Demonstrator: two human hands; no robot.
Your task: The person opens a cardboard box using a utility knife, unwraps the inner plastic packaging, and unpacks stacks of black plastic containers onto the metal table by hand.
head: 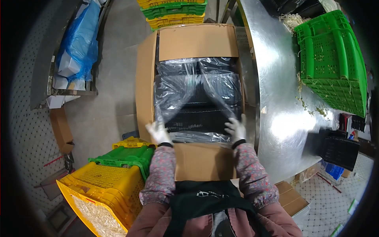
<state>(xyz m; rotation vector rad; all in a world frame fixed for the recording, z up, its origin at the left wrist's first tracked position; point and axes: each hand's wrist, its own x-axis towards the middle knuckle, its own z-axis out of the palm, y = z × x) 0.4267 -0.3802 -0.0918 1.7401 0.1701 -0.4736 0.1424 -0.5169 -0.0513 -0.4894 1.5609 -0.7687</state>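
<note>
Before me stands an open cardboard box with its flaps folded out. Inside, stacked black plastic trays lie in a clear plastic bag, whose parted edges run down towards both hands. My left hand, white-gloved and blurred, is at the left wall of the box beside the gathered plastic. At the right wall, my right hand, also gloved, has its fingers spread beside the other edge of the bag. Whether either hand grips the plastic is unclear.
A steel table borders the box on the right, bearing a green crate. Yellow crates, one showing pale sprouts, stand at lower left. More stacked crates rise beyond the box. A cart holds blue plastic film.
</note>
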